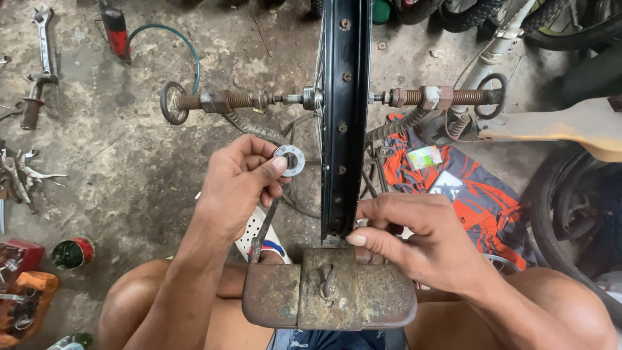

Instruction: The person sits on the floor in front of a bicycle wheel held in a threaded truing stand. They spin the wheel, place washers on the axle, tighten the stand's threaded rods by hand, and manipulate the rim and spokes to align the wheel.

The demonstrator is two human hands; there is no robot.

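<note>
A black bicycle wheel rim (343, 116) stands upright in a rusty truing stand (330, 295), its axle held between two threaded screw clamps (220, 102). My left hand (236, 185) is left of the rim and pinches a small round metal spoke wrench (289, 159) between thumb and fingers. My right hand (408, 240) is at the rim's lower right edge, with fingertips touching the rim just above the stand's base. My bare knees frame the stand.
Wrenches (40, 61) and pliers (19, 178) lie on the concrete floor at left, with a red tool and green hose (120, 32). A small tin can (72, 253) sits lower left. An orange patterned cloth (473, 194) and tyres (570, 207) are at right.
</note>
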